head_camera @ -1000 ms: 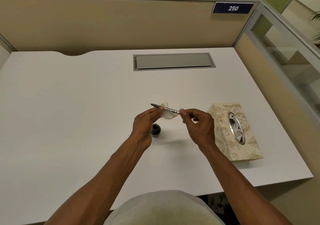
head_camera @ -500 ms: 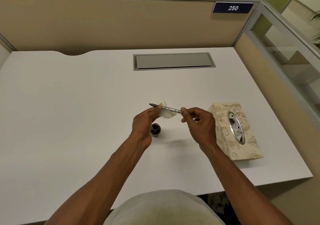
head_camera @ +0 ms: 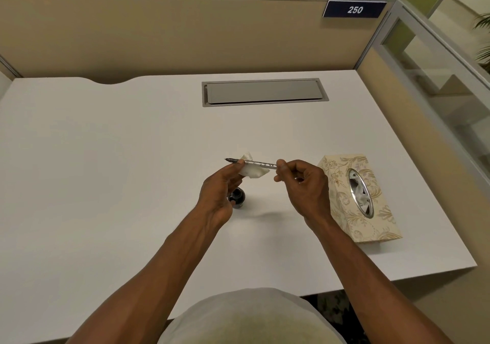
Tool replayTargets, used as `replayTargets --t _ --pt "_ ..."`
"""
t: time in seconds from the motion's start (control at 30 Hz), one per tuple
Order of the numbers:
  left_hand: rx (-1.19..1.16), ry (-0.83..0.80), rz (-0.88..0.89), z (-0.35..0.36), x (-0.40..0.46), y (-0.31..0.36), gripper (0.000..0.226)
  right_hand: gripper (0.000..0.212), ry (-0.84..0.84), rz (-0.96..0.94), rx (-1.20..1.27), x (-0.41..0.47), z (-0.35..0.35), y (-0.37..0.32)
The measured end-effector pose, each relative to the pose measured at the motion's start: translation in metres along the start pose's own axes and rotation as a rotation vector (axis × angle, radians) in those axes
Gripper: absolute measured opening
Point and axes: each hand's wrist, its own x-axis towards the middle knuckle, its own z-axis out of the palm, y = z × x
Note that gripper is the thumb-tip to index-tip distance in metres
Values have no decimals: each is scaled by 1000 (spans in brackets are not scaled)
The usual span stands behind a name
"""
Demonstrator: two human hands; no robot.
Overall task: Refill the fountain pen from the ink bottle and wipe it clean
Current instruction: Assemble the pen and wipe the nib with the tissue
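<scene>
- While held level above the desk (head_camera: 106, 184), fountain pen (head_camera: 258, 164): right hand (head_camera: 305, 190) pinches its rear end
- left hand (head_camera: 220, 192) pinches tissue (head_camera: 252, 171) round the nib end
- ink bottle (head_camera: 237, 198): on desk beneath left hand
- tissue box (head_camera: 344, 184): tissues inside

Pen (head_camera: 258, 164) slid leftward — more nib past the tissue (head_camera: 252, 172).

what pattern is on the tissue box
The tissue box is cream with a pale gold floral scroll pattern, seen in the head view.
</scene>
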Motion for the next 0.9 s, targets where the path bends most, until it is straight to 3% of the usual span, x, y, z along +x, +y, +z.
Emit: replayTargets --t 0.07,0.17,0.3,0.4,0.53,0.67,0.73,0.83,0.9 --pt "-11 9 -23 0 0 0 15 28 1 -5 -1 0 0 -1" --pt "-31 22 -35 1 1 0 11 10 -28 -39 8 -1 -2 0" --pt "-18 26 -46 1 2 0 11 21 -49 -88 24 -1 -3 3" --pt "-10 21 -48 2 1 -1 10 5 -15 -79 30 0 -2 1" --pt "9 4 -35 2 0 -3 9 27 -15 -21 -5 2 0 2" --pt "21 9 -33 2 0 -2 14 9 -20 -55 5 1 0 7" --pt "26 12 -26 2 -2 -2 9 12 -20 -99 -2 1 -1 8" --pt "45 5 9 4 -4 -1 22 6 -9 -127 -28 1 -1 8" --pt "53 1 32 6 -5 -1 24 17 10 -112 -47 2 0 9"
